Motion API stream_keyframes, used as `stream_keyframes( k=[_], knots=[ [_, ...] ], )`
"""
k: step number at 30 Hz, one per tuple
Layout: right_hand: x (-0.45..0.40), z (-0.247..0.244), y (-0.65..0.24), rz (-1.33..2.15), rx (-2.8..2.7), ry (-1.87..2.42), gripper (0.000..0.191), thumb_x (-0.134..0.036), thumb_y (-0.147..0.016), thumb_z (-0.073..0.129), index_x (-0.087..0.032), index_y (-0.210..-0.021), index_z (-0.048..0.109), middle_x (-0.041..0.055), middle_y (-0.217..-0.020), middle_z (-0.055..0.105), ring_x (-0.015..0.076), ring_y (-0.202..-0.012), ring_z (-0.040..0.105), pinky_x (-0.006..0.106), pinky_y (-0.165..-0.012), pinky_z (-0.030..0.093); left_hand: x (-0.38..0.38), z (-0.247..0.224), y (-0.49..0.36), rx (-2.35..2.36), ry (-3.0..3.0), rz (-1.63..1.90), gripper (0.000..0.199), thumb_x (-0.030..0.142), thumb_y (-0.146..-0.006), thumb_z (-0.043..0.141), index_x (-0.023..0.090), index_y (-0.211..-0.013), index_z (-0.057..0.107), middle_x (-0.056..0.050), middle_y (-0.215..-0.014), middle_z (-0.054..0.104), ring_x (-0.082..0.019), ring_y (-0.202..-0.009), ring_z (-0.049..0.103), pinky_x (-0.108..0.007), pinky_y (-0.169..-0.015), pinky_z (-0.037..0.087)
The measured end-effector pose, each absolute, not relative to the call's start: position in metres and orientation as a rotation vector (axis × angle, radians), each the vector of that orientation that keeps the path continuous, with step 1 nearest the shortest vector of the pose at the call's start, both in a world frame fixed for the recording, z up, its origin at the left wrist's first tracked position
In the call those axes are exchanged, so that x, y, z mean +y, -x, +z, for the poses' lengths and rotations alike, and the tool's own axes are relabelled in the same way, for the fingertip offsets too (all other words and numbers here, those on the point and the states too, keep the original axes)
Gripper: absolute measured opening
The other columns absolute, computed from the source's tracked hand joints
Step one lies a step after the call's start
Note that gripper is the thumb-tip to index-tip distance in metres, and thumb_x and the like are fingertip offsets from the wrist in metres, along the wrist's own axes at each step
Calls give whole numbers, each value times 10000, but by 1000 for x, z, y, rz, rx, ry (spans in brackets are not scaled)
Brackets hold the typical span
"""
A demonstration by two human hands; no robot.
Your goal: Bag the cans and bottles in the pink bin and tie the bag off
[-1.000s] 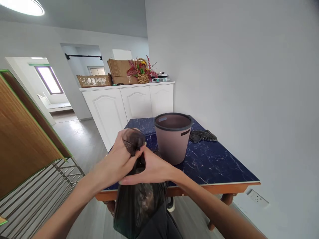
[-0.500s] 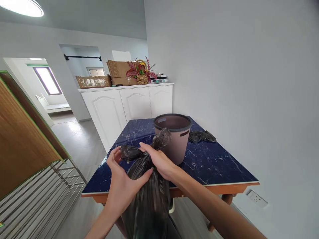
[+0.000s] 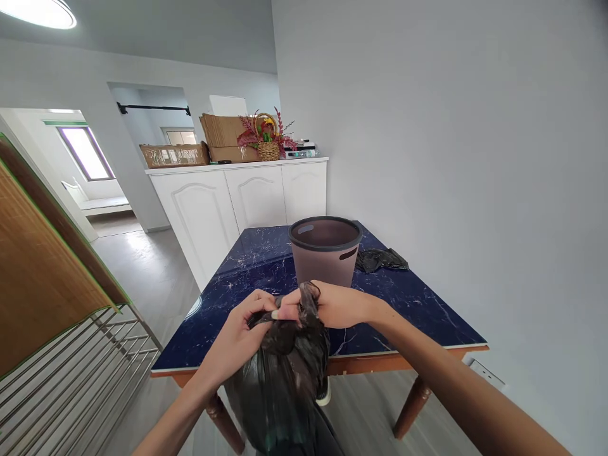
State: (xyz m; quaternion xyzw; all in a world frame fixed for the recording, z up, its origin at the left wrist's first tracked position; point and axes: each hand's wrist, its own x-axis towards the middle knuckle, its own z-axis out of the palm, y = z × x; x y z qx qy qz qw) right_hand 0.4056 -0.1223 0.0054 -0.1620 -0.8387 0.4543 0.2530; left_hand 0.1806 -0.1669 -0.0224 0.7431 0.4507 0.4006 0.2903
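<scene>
Here, in front of the bin (image 3: 323, 266), left hand (image 3: 244, 326) and right hand (image 3: 339, 306) pinch the bag (image 3: 273, 392) by its bunched top; even, gentle pulling should prevent tears.

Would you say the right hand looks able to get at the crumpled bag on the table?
Probably yes, if the right hand releases the held bag; the bin, left of the crumpled bag, seems not to block it.

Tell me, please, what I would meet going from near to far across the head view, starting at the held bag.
Held black plastic bag → pinkish bin with dark rim → white cabinet → window in the far room.
</scene>
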Motion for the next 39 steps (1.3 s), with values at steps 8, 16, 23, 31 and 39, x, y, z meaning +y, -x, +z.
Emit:
stream_keyframes(
  k=[8, 16, 23, 31, 39],
  knots=[
    [-118, -28, -405, 425, -2142, 631, 292, -18, -855, 536, -251, -1003, 631, 38, -976, 699, 221, -893, 645, 317, -796, 465, -167, -22, -184, 1258, -2055, 1097, 185, 276, -879, 598, 240, -727, 697, -57, -1020, 679, -252, -1013, 627, -302, -904, 488],
    [-119, -53, -372, -262, -1806, 633, 273, -31, -862, 537, -232, -1016, 637, 64, -995, 615, 210, -857, 562, 321, -728, 389, -162, -24, -194, 1353, -1530, 1191, 547, 697, -990, 541, 229, -1037, 820, -82, -1140, 777, -314, -1203, 649, -354, -989, 511],
    [-120, -44, -372, -344, -1971, 516, 266, -12, -947, 462, -207, -1070, 595, 46, -870, 666, 217, -760, 519, 352, -710, 333, -154, -18, -206, 1006, -1090, 1315, 460, 563, -759, 927, 198, -1021, 827, -38, -921, 797, -188, -837, 704, -236, -714, 527],
    [-161, -100, -415, 343, -1869, 661, 292, -115, -989, 515, -258, -1243, 508, 15, -989, 656, 151, -699, 550, 276, -673, 437, -133, -57, -151, 1003, -716, 1573, 402, 410, -655, 1021, 180, -894, 794, -17, -858, 771, -151, -872, 718, -215, -805, 569],
    [-176, -108, -408, 652, -1741, 983, 433, -315, -951, 660, -249, -1325, 453, 8, -994, 564, 179, -821, 603, 311, -745, 526, -155, -68, -157, 1010, -599, 1671, 362, 404, -727, 975, 199, -934, 759, 8, -843, 731, -135, -802, 704, -205, -725, 585]
  ],
)
